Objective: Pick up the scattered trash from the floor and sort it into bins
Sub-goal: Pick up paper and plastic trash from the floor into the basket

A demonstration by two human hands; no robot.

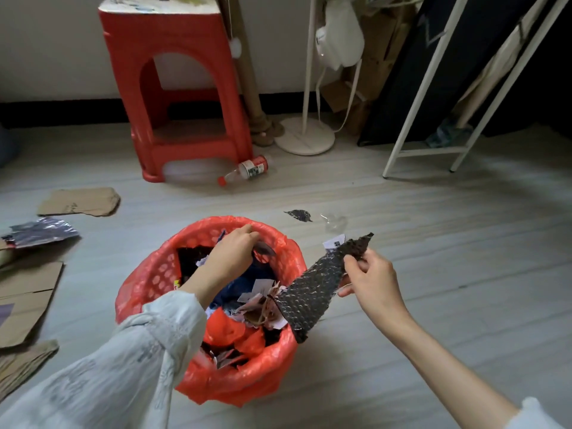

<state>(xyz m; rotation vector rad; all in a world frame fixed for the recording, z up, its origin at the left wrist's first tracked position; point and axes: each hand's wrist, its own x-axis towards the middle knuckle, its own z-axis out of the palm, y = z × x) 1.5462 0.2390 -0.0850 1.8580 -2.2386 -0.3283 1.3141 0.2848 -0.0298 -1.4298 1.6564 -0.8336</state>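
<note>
On a pale wood floor [433,274] stands a red-lined bin [154,274]. The left hand [230,255] pinches a dark scrap inside; the right hand [370,274] grips black bubble wrap [312,286] over the rim. Best lowered fully inside before letting go.

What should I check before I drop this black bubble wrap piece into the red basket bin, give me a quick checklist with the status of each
1. Right hand grips the black bubble wrap piece: ok, fingers pinch its upper end.
2. Piece over the red basket bin: not ok, only its lower end overlaps the rim; the rest hangs outside.
3. Left hand out of the drop path: not ok, it is inside the bin pinching a dark scrap.
4. Room in the bin: cannot tell, the trash looks heaped near the rim.
5. Trash left on the floor: not ok, the plastic bottle and cardboard piece remain.
</note>
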